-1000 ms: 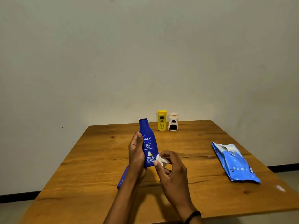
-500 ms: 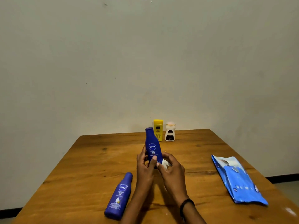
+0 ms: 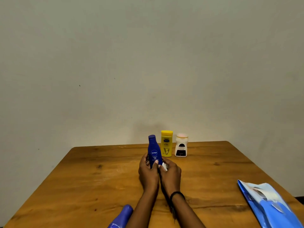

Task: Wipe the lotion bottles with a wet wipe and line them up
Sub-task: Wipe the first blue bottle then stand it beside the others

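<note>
My left hand (image 3: 147,174) grips the lower part of an upright dark blue Nivea bottle (image 3: 153,149), held just left of a yellow bottle (image 3: 166,143) and a white bottle (image 3: 181,145) that stand side by side at the table's far edge. My right hand (image 3: 171,176) pinches a small white wet wipe (image 3: 164,166) against the blue bottle's base. I cannot tell whether the bottle's base touches the table. A second blue Nivea bottle (image 3: 121,218) lies on its side at the near edge, partly cut off by the frame.
A blue wet-wipe pack (image 3: 269,204) lies flat at the near right of the wooden table (image 3: 82,178). A plain wall stands right behind the table's far edge. A black band sits on my right wrist.
Both hands have carried the blue bottle away from me toward the far edge, up next to the yellow bottle. The view has tilted, so the lying bottle and the pack sit lower in frame.
</note>
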